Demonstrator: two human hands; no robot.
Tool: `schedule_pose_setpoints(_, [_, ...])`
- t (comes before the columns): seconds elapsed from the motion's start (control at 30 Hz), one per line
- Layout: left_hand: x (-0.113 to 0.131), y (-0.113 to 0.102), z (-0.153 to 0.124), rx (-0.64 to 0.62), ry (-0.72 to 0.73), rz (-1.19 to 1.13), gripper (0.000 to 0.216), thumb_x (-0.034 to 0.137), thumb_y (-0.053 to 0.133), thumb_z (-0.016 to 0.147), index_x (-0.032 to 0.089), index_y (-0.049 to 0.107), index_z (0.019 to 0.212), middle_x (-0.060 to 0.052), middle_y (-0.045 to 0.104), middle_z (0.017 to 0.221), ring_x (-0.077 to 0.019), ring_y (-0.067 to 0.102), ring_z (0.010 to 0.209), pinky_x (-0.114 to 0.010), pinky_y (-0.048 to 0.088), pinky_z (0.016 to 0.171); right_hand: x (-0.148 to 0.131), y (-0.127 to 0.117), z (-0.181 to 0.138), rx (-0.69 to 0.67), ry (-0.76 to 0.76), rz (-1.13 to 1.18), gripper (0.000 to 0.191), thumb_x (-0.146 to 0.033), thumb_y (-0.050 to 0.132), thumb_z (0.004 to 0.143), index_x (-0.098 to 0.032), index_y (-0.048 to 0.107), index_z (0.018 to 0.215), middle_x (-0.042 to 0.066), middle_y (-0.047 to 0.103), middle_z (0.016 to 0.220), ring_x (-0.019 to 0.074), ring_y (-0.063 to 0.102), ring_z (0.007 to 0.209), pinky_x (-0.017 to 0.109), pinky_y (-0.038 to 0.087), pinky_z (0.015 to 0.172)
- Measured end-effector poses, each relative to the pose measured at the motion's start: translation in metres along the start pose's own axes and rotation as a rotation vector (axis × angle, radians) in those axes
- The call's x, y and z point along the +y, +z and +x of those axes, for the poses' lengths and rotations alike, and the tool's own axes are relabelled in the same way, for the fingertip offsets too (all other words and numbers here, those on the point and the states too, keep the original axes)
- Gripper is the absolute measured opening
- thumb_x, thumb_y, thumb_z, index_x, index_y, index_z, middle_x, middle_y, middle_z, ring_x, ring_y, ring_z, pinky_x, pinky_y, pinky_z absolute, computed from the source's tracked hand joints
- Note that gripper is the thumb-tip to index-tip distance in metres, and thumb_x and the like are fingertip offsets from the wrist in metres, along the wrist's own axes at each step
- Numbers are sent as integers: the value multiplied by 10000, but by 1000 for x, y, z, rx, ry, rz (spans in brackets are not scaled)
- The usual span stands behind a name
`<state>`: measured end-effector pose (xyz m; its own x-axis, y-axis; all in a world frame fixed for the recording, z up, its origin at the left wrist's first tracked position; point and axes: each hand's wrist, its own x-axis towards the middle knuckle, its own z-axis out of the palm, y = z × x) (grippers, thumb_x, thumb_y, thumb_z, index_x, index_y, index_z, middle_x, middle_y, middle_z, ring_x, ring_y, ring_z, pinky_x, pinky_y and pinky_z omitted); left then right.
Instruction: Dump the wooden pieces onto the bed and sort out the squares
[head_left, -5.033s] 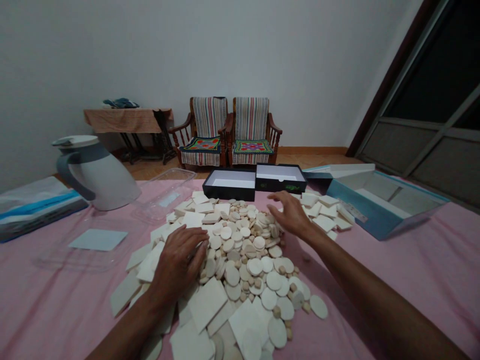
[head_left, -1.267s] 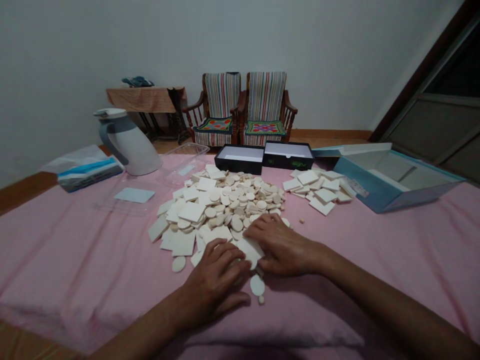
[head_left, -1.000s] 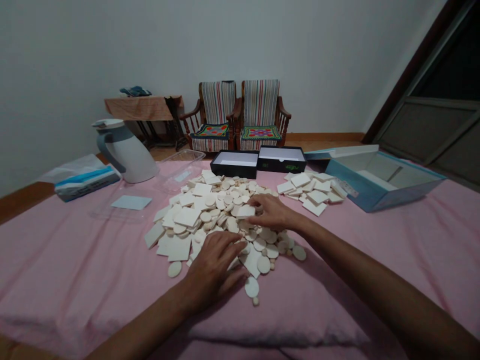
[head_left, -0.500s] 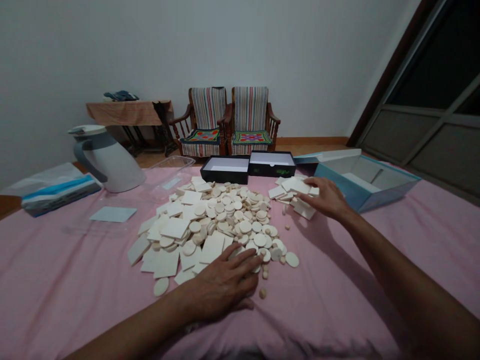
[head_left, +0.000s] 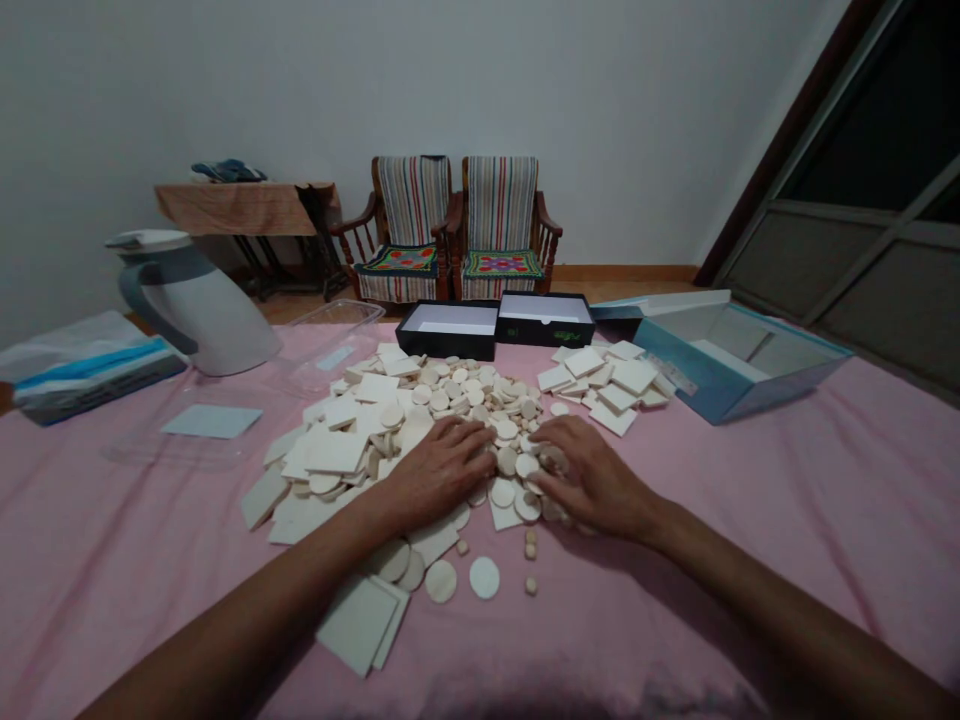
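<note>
Mixed pile point(head_left: 420, 420) of pale flat pcs, rounds and squares, lies on pink cloth point(head_left: 787, 520), centre of view. Both hands rest palm-down on its near edge, side by side, close but not touching.

Left hand point(head_left: 439, 475): fingers spread flat, pointing approx 1 o'clock into the pile, covering rounds and a square or two. Nothing gripped as far as visible; underside of palm hidden, so cannot confirm it is empty. Forearm enters from 7 o'clock, lying over loose squares point(head_left: 364, 620) at the near side.

Right hand point(head_left: 592, 480): fingers lightly curled, pointing approx 10 o'clock toward the left hand, tips among small rounds point(head_left: 517, 470). Whether a pc is pinched: cannot tell. Forearm enters from 4 o'clock.

Key relation: bulk of pile lies at 12 o'clock from both hands, directly ahead; long axis of pile runs approx 8 to 2 o'clock. Left hand sits deeper into it, so nearer the bulk. Sorted stack of squares point(head_left: 607, 380) lies at 1 o'clock from right hand, apart from main pile; right hand is the nearer to it.

Strays: two rounds point(head_left: 484, 577) and small pegs point(head_left: 530, 585) at 6 o'clock, between the forearms.

Beyond pile at 12 o'clock: two black boxes point(head_left: 495, 325), open. Blue box point(head_left: 735, 360) at 2 o'clock. Jug point(head_left: 187, 305) at 10 o'clock.
</note>
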<state>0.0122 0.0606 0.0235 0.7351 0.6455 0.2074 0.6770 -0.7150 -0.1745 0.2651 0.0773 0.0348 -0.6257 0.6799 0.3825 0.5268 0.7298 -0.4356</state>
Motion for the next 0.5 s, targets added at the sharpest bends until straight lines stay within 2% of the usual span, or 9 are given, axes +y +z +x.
schedule_pose_setpoints(0.1, [-13, 1, 8, 18, -32, 14, 202, 302, 480, 950, 184, 577, 1082, -110, 546, 1327, -267, 478, 1233, -454, 326, 1027, -20, 24, -13, -116, -101, -52, 654, -439, 612, 811, -125, 427, 1355, 190, 463, 1360, 298, 395, 1254, 491, 341, 1028])
schedule_pose_setpoints(0.17, [-21, 0, 13, 19, -48, 40, 220, 290, 491, 941, 175, 570, 1110, -116, 552, 1313, -268, 485, 1217, -448, 328, 1020, -21, 33, -14, -165, -115, -103, 734, -468, 586, 828, -121, 340, 1427, 200, 362, 1452, 307, 303, 1327, 509, 283, 1070])
schedule_pose_setpoints(0.3, [-37, -1, 26, 11, -64, 80, 229, 285, 475, 945, 169, 569, 1118, -121, 557, 1298, -259, 507, 1189, -444, 312, 1032, -10, 41, 5, -222, -110, -175, 631, -438, 490, 909, -135, 332, 1440, 183, 320, 1491, 290, 258, 1360, 496, 250, 1094])
schedule_pose_setpoints(0.5, [-60, 3, 46, 57, -74, 53, 314, 308, 414, 980, 143, 542, 1214, -130, 583, 1288, -251, 523, 1205, -445, 309, 1051, 6, 49, 44, -133, -131, -161, 454, -334, 462, 938, -138, 435, 1346, 168, 435, 1398, 262, 350, 1293, 461, 307, 1049])
